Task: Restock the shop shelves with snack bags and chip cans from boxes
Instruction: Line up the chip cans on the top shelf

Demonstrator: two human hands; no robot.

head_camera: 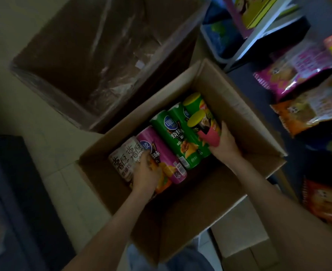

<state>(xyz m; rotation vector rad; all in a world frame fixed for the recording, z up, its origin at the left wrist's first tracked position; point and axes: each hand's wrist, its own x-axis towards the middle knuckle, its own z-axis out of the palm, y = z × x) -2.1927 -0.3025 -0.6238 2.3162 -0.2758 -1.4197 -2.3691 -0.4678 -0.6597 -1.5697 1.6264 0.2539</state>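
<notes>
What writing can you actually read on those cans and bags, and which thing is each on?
"薯愿", printed twice: white can.
"烧烤", then blurred: green can.
"克" in a blue badge: purple can.
Small print near the cans' lower ends: too small to read.
Snack bags on the shelf: too blurred to read.

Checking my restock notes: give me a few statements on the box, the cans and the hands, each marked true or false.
1. The right hand grips a green chip can with a yellow lid. True.
2. The purple chip can stands upright. False: it lies on its side in the open cardboard box.
3. The left hand is outside the box. False: it reaches into it, onto the cans.
4. Colourful snack bags lie on the dark shelf to the right. True.
</notes>
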